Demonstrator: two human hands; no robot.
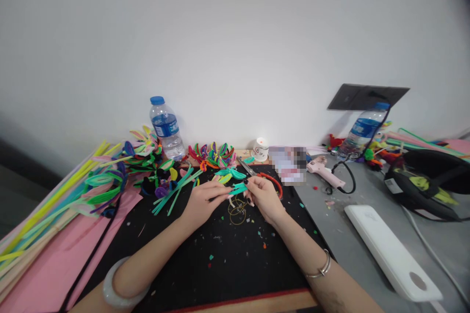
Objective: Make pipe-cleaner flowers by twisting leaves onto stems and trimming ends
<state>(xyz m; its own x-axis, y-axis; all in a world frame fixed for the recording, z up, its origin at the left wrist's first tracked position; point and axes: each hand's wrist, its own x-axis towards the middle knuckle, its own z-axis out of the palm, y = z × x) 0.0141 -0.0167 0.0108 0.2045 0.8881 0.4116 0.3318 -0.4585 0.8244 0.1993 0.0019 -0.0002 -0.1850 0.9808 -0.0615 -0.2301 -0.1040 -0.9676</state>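
Observation:
Between my two hands are short teal pipe cleaners, held level above the black mat. My left hand pinches their left end. At the right end, the thumb and fingers of my right hand are closed on them. Just behind lie teal and yellow looped pipe-cleaner petals. Red-handled scissors rest behind my right hand. Beneath the hands is a loose coil of thin gold wire. Cut green pipe-cleaner stems lie left of my left hand.
Pipe-cleaner flowers and long stems crowd the left over pink paper. A water bottle and a paper cup stand by the wall. Rightward are a pink glue gun, a white power bank and a black headset.

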